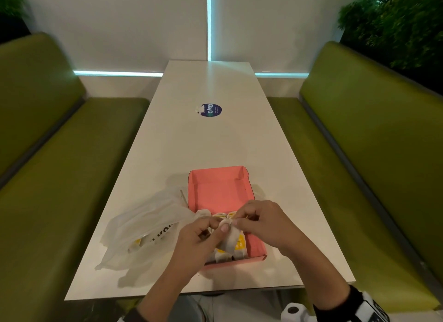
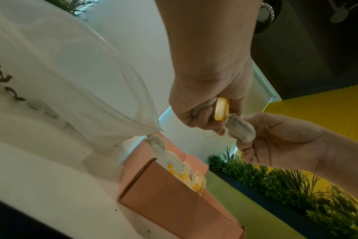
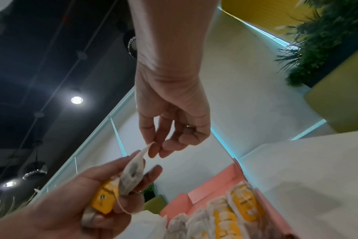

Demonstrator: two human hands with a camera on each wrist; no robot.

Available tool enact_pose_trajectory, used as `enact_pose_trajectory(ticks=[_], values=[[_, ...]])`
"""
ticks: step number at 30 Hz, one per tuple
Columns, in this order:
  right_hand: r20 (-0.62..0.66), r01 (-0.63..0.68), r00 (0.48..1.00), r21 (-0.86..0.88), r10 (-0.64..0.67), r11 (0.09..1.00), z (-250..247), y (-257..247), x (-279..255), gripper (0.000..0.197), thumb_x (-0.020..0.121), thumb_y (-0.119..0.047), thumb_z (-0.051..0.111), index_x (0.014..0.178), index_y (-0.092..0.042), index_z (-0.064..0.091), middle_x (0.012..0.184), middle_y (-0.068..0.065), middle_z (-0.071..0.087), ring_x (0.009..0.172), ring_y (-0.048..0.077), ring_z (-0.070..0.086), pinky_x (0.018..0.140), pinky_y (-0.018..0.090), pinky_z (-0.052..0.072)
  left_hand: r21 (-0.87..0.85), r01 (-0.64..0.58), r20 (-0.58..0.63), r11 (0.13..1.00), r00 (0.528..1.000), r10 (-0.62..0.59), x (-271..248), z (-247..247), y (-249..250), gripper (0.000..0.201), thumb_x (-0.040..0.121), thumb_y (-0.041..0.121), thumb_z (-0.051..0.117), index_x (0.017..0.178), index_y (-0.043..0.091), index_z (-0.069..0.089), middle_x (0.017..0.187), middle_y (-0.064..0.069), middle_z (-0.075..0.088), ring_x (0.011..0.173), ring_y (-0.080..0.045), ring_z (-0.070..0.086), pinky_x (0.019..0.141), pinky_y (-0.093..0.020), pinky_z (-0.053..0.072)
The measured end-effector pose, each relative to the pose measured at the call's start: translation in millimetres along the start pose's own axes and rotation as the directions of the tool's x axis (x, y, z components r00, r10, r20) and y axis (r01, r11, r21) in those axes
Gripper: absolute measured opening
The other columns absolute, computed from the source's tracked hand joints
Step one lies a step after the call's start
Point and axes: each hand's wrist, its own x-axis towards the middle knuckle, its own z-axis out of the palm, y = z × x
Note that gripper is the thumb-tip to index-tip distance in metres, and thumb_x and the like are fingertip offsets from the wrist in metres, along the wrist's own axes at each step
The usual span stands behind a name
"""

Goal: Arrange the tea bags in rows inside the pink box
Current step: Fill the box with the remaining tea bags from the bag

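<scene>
- Partly done: tea bags (image 1: 225, 252) with yellow tags already standing in a row along the near end of the pink box (image 1: 215, 190), near wall to right wall
- Far half or so of the box floor bare pink, so more rows left to fill
- More bags apparently left in the clear plastic bag (image 1: 143, 223) lying just left of the box, touching its left wall; yellow visible through the film, count unreadable
- Box sits near centre of the white table (image 1: 215, 134), near edge, lid flap open at the far end
- One tea bag (image 3: 133, 176) in hand above the near end of the box, not yet placed
- Right hand (image 3: 76, 208) curled around that bag and its yellow tag (image 3: 104, 202), thumb and fingers closed on it
- Left hand (image 3: 172, 122) pinching the bag's top corner between thumb and fingertips, remaining fingers loosely bent
- String (image 3: 123, 208) hanging loose under the right hand; likely untangling or straightening before setting the bag in the row
</scene>
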Motion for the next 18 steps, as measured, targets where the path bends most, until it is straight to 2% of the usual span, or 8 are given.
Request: enact_pose_trajectory(ticks=[4, 8, 10, 12, 13, 14, 16, 18], values=[[-0.057, -0.099, 0.993, 0.075, 0.104, 0.992, 1, 1, 3, 0.012, 0.087, -0.023, 0.062, 0.082, -0.021, 0.073, 0.084, -0.008, 0.067, 0.079, 0.012, 0.061, 0.080, 0.032, 0.053, -0.019, 0.017, 0.001, 1.000, 1.000, -0.017, 0, 3, 2, 0.031, 0.083, 0.019, 0.064, 0.054, 0.028, 0.063, 0.053, 0.010, 0.045, 0.053, -0.005, 0.038, 0.051, -0.013, 0.034], [0.079, -0.008, 0.997, 0.019, 0.007, 1.000, -3, 0, -2, 0.006, 0.081, -0.015, 0.071, 0.077, -0.016, 0.068, 0.072, -0.011, 0.063, 0.061, 0.000, 0.053, 0.062, 0.017, 0.048, -0.009, 0.031, 0.014, 0.999, 0.999, -0.031, -1, 3, -3, 0.019, 0.083, 0.035, 0.067, 0.068, 0.024, 0.071, 0.061, 0.002, 0.059, 0.058, -0.016, 0.048, 0.056, -0.020, 0.041], [-0.111, 0.018, 0.994, -0.018, -0.020, 1.000, -5, 2, 3, 0.010, 0.080, -0.009, 0.072, 0.073, -0.015, 0.068, 0.072, -0.008, 0.063, 0.057, 0.002, 0.052, 0.061, 0.020, 0.047, -0.020, 0.059, -0.018, 0.998, 0.998, -0.059, -1, 3, -4, 0.016, 0.089, 0.029, 0.061, 0.079, 0.023, 0.073, 0.071, 0.000, 0.067, 0.067, -0.019, 0.054, 0.060, -0.020, 0.046], [-0.451, 0.013, 0.886, -0.206, -0.107, 0.978, -8, 6, 7, 0.012, 0.081, -0.016, 0.072, 0.070, -0.015, 0.066, 0.076, -0.008, 0.061, 0.058, 0.004, 0.050, 0.060, 0.017, 0.040, -0.040, 0.081, -0.089, 0.996, 0.992, -0.084, 0, 3, -2, 0.018, 0.092, 0.021, 0.054, 0.089, 0.021, 0.071, 0.081, 0.000, 0.072, 0.075, -0.012, 0.060, 0.065, -0.019, 0.048], [-0.485, 0.002, 0.860, -0.307, -0.158, 0.952, -10, 5, 6, 0.016, 0.081, -0.022, 0.072, 0.070, -0.014, 0.066, 0.075, -0.009, 0.059, 0.058, 0.004, 0.049, 0.059, 0.015, 0.037, -0.061, 0.101, -0.126, 0.993, 0.986, -0.108, 1, 3, 0, 0.019, 0.093, 0.021, 0.051, 0.090, 0.019, 0.070, 0.083, 0.001, 0.073, 0.076, -0.008, 0.061, 0.068, -0.021, 0.049], [-0.384, 0.032, 0.906, -0.356, -0.177, 0.934, -11, 5, 5, 0.018, 0.081, -0.027, 0.073, 0.070, -0.013, 0.068, 0.074, -0.009, 0.057, 0.059, 0.004, 0.048, 0.059, 0.014, 0.037, -0.081, 0.119, -0.149, 0.990, 0.980, -0.130, 1, 2, 2, 0.022, 0.094, 0.023, 0.050, 0.089, 0.017, 0.070, 0.083, 0.000, 0.073, 0.074, -0.006, 0.062, 0.068, -0.023, 0.049], [0.013, 0.098, 0.995, -0.272, -0.098, 0.957, -9, 2, 1, 0.015, 0.078, -0.024, 0.075, 0.073, -0.010, 0.071, 0.070, -0.013, 0.056, 0.061, 0.004, 0.051, 0.061, 0.015, 0.042, -0.105, 0.112, -0.162, 0.988, 0.979, -0.128, 3, -1, 3, 0.030, 0.094, 0.027, 0.048, 0.082, 0.011, 0.071, 0.081, -0.002, 0.073, 0.062, -0.003, 0.057, 0.063, -0.022, 0.046], [0.064, 0.088, 0.995, -0.348, -0.070, 0.933, -6, 5, 0, 0.011, 0.078, -0.020, 0.074, 0.077, -0.009, 0.072, 0.069, -0.015, 0.053, 0.066, 0.004, 0.052, 0.065, 0.020, 0.044, -0.111, 0.093, -0.138, 0.989, 0.985, -0.108, 4, -1, 4, 0.034, 0.092, 0.029, 0.049, 0.075, 0.008, 0.070, 0.077, -0.001, 0.071, 0.061, -0.003, 0.057, 0.063, -0.020, 0.045]])
